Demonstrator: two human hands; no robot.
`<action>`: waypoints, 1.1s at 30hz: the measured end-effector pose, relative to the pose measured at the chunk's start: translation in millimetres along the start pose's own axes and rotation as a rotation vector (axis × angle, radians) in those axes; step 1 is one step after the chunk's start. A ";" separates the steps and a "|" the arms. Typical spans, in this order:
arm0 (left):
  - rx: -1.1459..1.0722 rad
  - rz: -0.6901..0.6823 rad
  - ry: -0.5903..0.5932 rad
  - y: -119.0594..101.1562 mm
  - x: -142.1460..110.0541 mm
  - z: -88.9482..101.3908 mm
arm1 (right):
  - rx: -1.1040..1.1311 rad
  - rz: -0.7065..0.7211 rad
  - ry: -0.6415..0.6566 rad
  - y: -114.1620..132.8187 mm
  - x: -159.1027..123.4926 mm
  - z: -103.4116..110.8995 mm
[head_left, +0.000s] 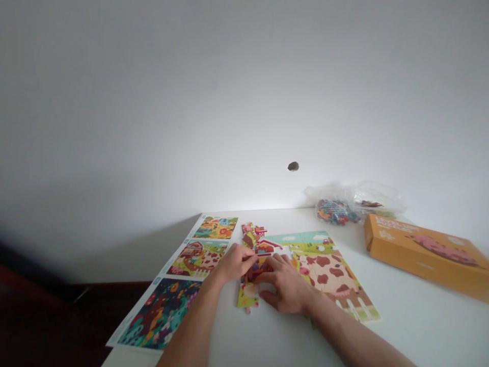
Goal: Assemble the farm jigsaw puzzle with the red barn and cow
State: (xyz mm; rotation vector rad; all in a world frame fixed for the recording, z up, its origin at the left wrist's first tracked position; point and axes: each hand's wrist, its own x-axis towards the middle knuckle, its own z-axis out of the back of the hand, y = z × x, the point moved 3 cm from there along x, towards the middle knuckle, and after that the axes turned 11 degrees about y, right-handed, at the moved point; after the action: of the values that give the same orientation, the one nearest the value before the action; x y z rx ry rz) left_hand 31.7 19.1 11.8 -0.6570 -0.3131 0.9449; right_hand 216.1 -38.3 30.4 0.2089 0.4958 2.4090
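Note:
A farm jigsaw puzzle (324, 272) lies partly joined on the white table, showing a spotted cow, a fence and sky. At its left side, my left hand (237, 262) pinches a puzzle piece by the red barn (266, 248); the fingers hide most of that piece. My right hand (284, 285) is bent over the neighbouring pieces, its fingers and thumb gripping at a puzzle piece mostly covered by the hand. A green section with a chicken (244, 299) sticks out below the fingers. Loose pieces (252, 234) lie just beyond my left hand.
Left of the puzzle, a printed sheet (160, 285) shows several pictures, the farm scene among them. Clear bags of pieces (338, 210) rest by the wall at the back right. An orange puzzle box (424, 255) lies at the right. The wall has a hole (293, 166).

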 end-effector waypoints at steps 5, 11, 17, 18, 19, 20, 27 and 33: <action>0.035 -0.004 -0.018 1.4 1.3 0.9 | 0.052 0.114 -0.021 10.3 -1.8 5.4; 0.040 -0.004 -0.016 -0.6 0.8 1.3 | 0.039 0.215 -0.023 10.1 0.3 -1.3; 0.035 -0.010 -0.015 -1.7 0.6 2.1 | 0.003 0.200 -0.002 7.3 1.0 -5.3; 0.030 -0.012 -0.015 -1.8 0.5 2.2 | 0.001 0.198 -0.002 7.5 0.9 -4.9; 0.023 -0.016 -0.014 -1.8 0.4 2.3 | 0.000 0.197 -0.002 7.9 0.8 -4.5; 0.014 -0.022 -0.012 -1.6 0.3 2.3 | 0.001 0.196 -0.004 8.2 0.6 -4.1; -0.001 -0.026 0.056 2.4 0.6 -0.8 | 0.017 0.187 -0.009 9.0 2.0 -4.4; 0.037 -0.021 0.017 2.0 0.0 -0.3 | 0.015 0.163 -0.021 9.8 2.4 -4.6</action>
State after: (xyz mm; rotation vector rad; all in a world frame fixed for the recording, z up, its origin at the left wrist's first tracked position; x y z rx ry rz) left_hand 30.6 19.9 10.3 -0.6266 -0.2865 0.9224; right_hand 207.4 -45.1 30.2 0.2914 0.5045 2.5590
